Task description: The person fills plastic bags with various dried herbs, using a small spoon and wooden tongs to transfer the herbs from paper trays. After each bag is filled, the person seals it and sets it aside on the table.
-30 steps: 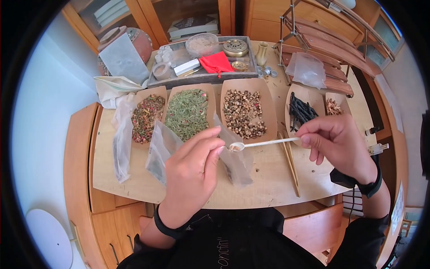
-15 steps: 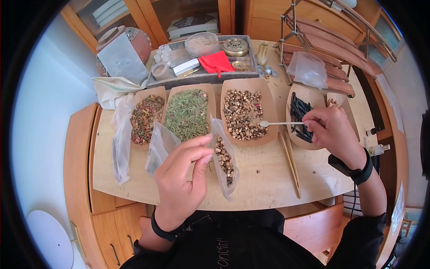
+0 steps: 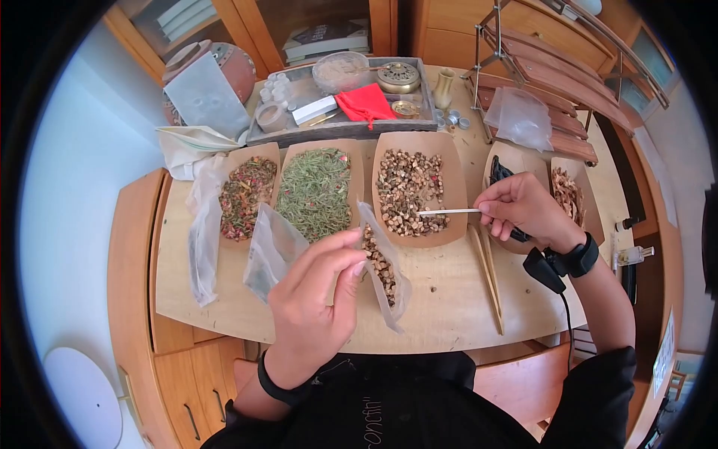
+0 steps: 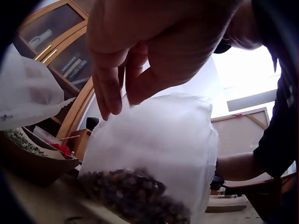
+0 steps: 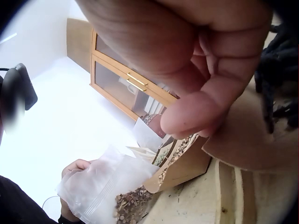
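My left hand (image 3: 314, 293) pinches the top edge of a translucent bag (image 3: 396, 293) between thumb and fingers. Brown and cream chopped pieces (image 4: 135, 191) fill the bag's lower part in the left wrist view. My right hand (image 3: 527, 209) pinches the end of a thin pale spoon (image 3: 458, 211), whose far end reaches over the paper tray (image 3: 454, 172) of the same kind of pieces; the spoon's bowl is hard to make out. Behind my right hand lies a tray with black twisted strips (image 3: 499, 170), partly covered by it.
Trays of green leaves (image 3: 314, 187) and reddish petals (image 3: 245, 198) stand at the left, with two more bags (image 3: 273, 247) before them. Wooden tongs (image 3: 490, 280) lie right of centre. A grey tray (image 3: 269, 137), a folding wooden rack (image 3: 550, 108) and a tray of brown shavings (image 3: 594, 213) also stand there.
My right hand has moved the spoon from the bag's mouth out over the tray of chopped pieces, and shifted left in the last half second. My left hand still holds the bag, slightly further right.
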{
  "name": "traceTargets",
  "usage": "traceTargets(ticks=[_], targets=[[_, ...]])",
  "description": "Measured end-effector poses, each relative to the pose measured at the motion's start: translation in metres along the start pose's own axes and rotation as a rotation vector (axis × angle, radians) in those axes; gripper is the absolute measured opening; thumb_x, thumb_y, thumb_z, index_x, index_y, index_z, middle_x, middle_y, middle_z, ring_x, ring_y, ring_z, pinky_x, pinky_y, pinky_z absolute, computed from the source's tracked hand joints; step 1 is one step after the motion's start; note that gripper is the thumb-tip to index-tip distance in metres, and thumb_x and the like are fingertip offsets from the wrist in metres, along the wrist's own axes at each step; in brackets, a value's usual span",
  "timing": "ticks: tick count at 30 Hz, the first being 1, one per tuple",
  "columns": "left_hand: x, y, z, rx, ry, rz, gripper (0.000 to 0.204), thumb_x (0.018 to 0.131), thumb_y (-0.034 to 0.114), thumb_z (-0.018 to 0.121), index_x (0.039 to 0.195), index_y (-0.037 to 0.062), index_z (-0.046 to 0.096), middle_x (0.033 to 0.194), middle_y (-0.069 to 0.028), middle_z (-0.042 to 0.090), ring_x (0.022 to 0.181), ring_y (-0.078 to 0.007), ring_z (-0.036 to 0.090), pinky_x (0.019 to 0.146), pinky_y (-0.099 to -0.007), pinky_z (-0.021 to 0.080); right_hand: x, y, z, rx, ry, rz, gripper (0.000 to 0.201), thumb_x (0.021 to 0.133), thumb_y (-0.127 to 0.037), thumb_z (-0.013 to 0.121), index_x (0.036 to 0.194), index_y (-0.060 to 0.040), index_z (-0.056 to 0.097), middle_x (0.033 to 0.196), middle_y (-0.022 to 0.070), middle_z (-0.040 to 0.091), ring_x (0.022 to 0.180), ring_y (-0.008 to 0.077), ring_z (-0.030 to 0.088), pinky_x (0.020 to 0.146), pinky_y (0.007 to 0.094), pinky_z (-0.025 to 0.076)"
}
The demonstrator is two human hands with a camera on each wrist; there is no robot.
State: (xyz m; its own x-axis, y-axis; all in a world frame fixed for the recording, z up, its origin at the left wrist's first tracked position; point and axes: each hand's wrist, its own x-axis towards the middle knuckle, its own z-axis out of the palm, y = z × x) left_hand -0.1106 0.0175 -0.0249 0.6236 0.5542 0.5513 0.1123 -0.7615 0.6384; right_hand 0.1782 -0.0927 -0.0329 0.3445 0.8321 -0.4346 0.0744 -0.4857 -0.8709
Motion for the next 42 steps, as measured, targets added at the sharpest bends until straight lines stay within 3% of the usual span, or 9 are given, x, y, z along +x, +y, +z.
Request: traceTargets(ticks=[4, 12, 25, 28, 30, 31, 34, 37, 42], targets=[[-0.001, 0.000, 0.000, -0.014, 0.001, -0.040, 0.007, 0.084, -0.004, 0.064, 0.091, -0.0022, 0.064, 0.100, -0.0160, 0.068, 0.090, -0.0238, 0.068, 0.078, -0.0299, 0.052, -0.001, 0.002, -0.003, 0.013, -0.002, 0.009, 0.014, 0.090, -0.002, 0.060, 0.097, 0.0087, 0.064, 0.074, 0.0091, 0.065, 0.056, 0.0113, 0.063, 0.048, 0.0214, 0.052], [0.001, -0.003, 0.002, -0.006, 0.005, -0.024, 0.009, 0.082, -0.004, 0.065, 0.091, -0.0019, 0.064, 0.100, -0.0156, 0.068, 0.087, -0.0255, 0.068, 0.075, -0.0303, 0.053, -0.011, -0.005, -0.004, 0.047, 0.010, -0.015, 0.013, 0.091, -0.005, 0.062, 0.096, 0.0065, 0.065, 0.074, 0.0075, 0.066, 0.057, 0.0094, 0.062, 0.048, 0.0199, 0.051], [0.003, 0.000, 0.005, -0.017, -0.030, -0.093, 0.008, 0.083, -0.004, 0.064, 0.091, -0.0023, 0.065, 0.100, -0.0153, 0.069, 0.089, -0.0224, 0.068, 0.077, -0.0298, 0.053, -0.076, -0.072, 0.022, -0.129, -0.018, -0.092, 0.010, 0.090, -0.005, 0.064, 0.092, 0.0039, 0.067, 0.072, 0.0032, 0.065, 0.056, 0.0063, 0.060, 0.047, 0.0189, 0.049], [0.003, -0.002, 0.005, -0.004, -0.028, -0.077, 0.009, 0.083, -0.003, 0.064, 0.091, -0.0020, 0.066, 0.100, -0.0153, 0.069, 0.088, -0.0227, 0.068, 0.076, -0.0298, 0.053, -0.086, -0.070, 0.032, -0.160, 0.054, -0.158, 0.009, 0.087, -0.003, 0.065, 0.091, 0.0046, 0.066, 0.071, 0.0071, 0.065, 0.054, 0.0105, 0.061, 0.048, 0.0220, 0.049], [0.003, -0.001, 0.005, -0.007, -0.034, -0.085, 0.009, 0.083, -0.003, 0.064, 0.091, -0.0019, 0.066, 0.100, -0.0154, 0.069, 0.088, -0.0230, 0.068, 0.076, -0.0298, 0.053, -0.095, -0.072, 0.039, -0.606, 0.147, -0.547, 0.008, 0.083, 0.003, 0.064, 0.090, 0.0051, 0.065, 0.070, 0.0127, 0.064, 0.054, 0.0183, 0.062, 0.050, 0.0265, 0.049], [0.004, 0.000, 0.004, -0.009, -0.043, -0.093, 0.009, 0.083, -0.003, 0.064, 0.091, -0.0018, 0.066, 0.100, -0.0155, 0.069, 0.088, -0.0233, 0.068, 0.076, -0.0299, 0.053, -0.100, -0.073, 0.039, -0.783, 0.154, -0.647, 0.014, 0.078, 0.007, 0.062, 0.091, 0.0038, 0.065, 0.072, 0.0164, 0.062, 0.056, 0.0261, 0.062, 0.052, 0.0303, 0.049], [0.004, 0.000, 0.004, -0.007, -0.046, -0.092, 0.009, 0.082, -0.003, 0.064, 0.091, -0.0020, 0.066, 0.099, -0.0159, 0.069, 0.088, -0.0239, 0.068, 0.076, -0.0301, 0.053, -0.109, -0.070, 0.051, -0.773, 0.338, -0.822, 0.014, 0.076, 0.007, 0.062, 0.089, 0.0021, 0.065, 0.070, 0.0154, 0.061, 0.059, 0.0275, 0.062, 0.052, 0.0320, 0.049], [0.006, 0.000, 0.003, -0.008, -0.051, -0.092, 0.009, 0.082, -0.003, 0.064, 0.091, -0.0021, 0.066, 0.099, -0.0160, 0.069, 0.088, -0.0241, 0.068, 0.077, -0.0304, 0.052, -0.107, -0.071, 0.042, -0.806, 0.464, -0.742, 0.011, 0.077, 0.006, 0.062, 0.087, 0.0020, 0.064, 0.071, 0.0168, 0.061, 0.062, 0.0303, 0.062, 0.054, 0.0349, 0.049], [0.008, -0.001, 0.003, -0.009, -0.054, -0.087, 0.009, 0.082, -0.004, 0.064, 0.091, -0.0022, 0.066, 0.100, -0.0160, 0.069, 0.089, -0.0243, 0.068, 0.078, -0.0303, 0.052, -0.074, -0.047, 0.026, -0.823, 0.438, -0.643, 0.006, 0.080, 0.004, 0.060, 0.084, 0.0042, 0.064, 0.074, 0.0195, 0.062, 0.063, 0.0362, 0.060, 0.060, 0.0377, 0.049]])
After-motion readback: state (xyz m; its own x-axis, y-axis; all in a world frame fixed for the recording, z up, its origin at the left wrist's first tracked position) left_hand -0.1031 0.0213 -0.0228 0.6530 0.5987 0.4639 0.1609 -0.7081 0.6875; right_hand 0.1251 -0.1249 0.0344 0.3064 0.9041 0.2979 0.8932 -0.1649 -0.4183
